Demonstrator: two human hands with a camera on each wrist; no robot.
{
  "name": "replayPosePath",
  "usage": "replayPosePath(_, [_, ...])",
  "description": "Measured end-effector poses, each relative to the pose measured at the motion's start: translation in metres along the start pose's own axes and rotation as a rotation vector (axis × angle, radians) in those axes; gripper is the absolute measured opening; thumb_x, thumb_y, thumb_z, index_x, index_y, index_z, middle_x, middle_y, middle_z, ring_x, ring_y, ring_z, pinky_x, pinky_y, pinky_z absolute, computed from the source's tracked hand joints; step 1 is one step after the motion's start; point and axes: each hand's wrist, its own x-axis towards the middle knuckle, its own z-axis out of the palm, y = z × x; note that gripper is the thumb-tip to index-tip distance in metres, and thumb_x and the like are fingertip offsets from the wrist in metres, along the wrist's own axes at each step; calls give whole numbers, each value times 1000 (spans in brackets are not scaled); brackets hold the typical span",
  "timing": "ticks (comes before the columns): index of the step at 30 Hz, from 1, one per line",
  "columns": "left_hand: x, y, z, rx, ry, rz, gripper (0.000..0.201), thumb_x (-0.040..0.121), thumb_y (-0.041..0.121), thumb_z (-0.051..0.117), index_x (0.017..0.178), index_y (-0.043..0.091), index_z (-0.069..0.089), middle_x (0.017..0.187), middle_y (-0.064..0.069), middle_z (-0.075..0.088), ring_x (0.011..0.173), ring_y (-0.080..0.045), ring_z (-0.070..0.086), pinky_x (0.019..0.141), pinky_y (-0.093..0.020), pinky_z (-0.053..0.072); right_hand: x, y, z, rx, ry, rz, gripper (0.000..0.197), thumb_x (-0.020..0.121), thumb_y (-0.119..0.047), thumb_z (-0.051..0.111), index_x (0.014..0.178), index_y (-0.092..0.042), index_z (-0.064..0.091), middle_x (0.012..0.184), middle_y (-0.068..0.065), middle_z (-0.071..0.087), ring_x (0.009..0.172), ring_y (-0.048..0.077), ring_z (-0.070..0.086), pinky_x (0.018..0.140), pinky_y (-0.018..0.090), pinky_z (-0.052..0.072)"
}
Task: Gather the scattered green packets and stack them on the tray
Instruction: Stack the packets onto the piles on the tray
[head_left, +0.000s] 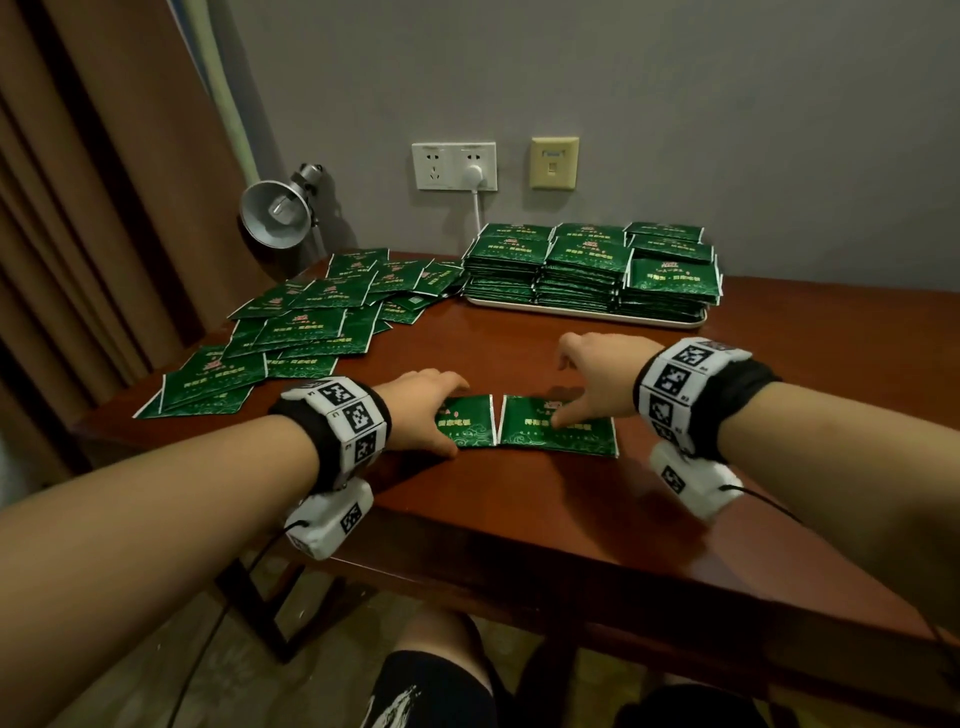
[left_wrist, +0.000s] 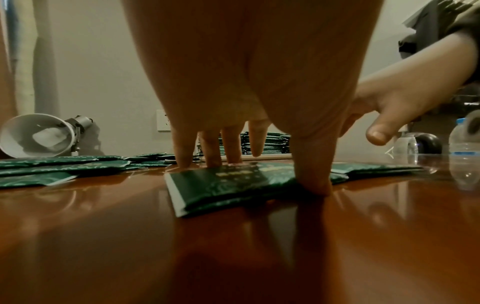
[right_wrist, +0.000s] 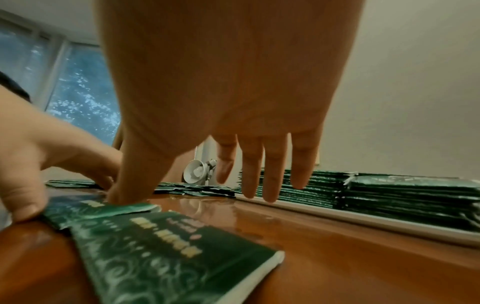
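Two green packets lie side by side near the table's front. My left hand (head_left: 441, 415) (left_wrist: 262, 174) rests on the left packet (head_left: 470, 428) (left_wrist: 221, 185), straight fingers at its far edge and thumb at its near edge. My right hand (head_left: 563, 389) (right_wrist: 192, 195) presses its thumb on the right packet (head_left: 566, 436) (right_wrist: 168, 257); its other fingers are straight in the air. A white tray (head_left: 571, 310) (right_wrist: 363, 220) at the back right carries three tall stacks of packets (head_left: 587, 265). Several loose packets (head_left: 311, 322) are spread over the table's left side.
A silver desk lamp (head_left: 272, 213) stands at the table's back left corner beside a brown curtain (head_left: 78, 208). Wall sockets with a white plug (head_left: 454, 166) sit behind the tray. A water bottle (left_wrist: 465, 142) stands to the right. The table's front edge (head_left: 571, 571) is close to me.
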Motion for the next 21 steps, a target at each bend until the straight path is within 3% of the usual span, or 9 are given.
replayPosePath(4, [1, 4, -3, 18, -46, 7, 83, 76, 42, 77, 144, 25, 34, 131, -2, 43, 123, -21, 42, 105, -39, 41, -3, -12, 11, -65, -137, 16, 97, 64, -73, 71, 135, -16, 38, 126, 3, 53, 107, 23, 55, 82, 36, 50])
replayPosePath(7, [2, 6, -2, 73, -88, -10, 80, 73, 47, 74, 140, 27, 36, 124, -2, 42, 120, -23, 42, 103, -40, 41, -3, -19, 16, -126, -170, 14, 93, 66, -72, 71, 131, -11, 44, 126, 8, 52, 116, 26, 49, 89, 36, 45])
replayPosePath(9, [2, 7, 0, 107, -74, -13, 78, 70, 50, 73, 136, 28, 36, 118, -1, 43, 112, -22, 44, 99, -39, 41, -2, -19, 14, -73, -169, 13, 87, 67, -66, 74, 128, -12, 44, 123, 7, 53, 111, 26, 51, 84, 34, 45])
replayPosePath(13, [2, 12, 1, 69, -41, 2, 78, 68, 49, 72, 128, 25, 29, 100, 5, 50, 93, -19, 50, 91, -39, 41, -4, -13, 16, 38, -131, -27, 88, 66, -56, 80, 127, -14, 33, 102, 2, 59, 85, 21, 59, 69, 36, 54])
replayPosePath(17, [3, 13, -1, 2, -20, 0, 93, 58, 63, 73, 129, 28, 24, 111, 6, 50, 94, -20, 58, 92, -42, 47, -9, -4, 19, -4, -113, -20, 108, 52, -68, 81, 131, -20, 26, 111, 3, 53, 91, 23, 58, 76, 40, 56])
replayPosePath(19, [7, 18, -7, 37, -8, 6, 104, 54, 67, 76, 133, 30, 20, 118, 5, 46, 100, -22, 57, 91, -44, 50, -10, 5, 18, -54, -65, -4, 107, 50, -67, 81, 130, -21, 27, 111, 3, 50, 90, 23, 58, 75, 42, 56])
replayPosePath(21, [14, 24, -16, 86, 0, 17, 105, 57, 60, 79, 136, 29, 19, 120, 3, 44, 99, -21, 57, 88, -44, 52, -12, 16, 15, -115, -24, 11, 98, 52, -65, 80, 124, -21, 31, 107, 2, 48, 86, 22, 58, 72, 41, 56])
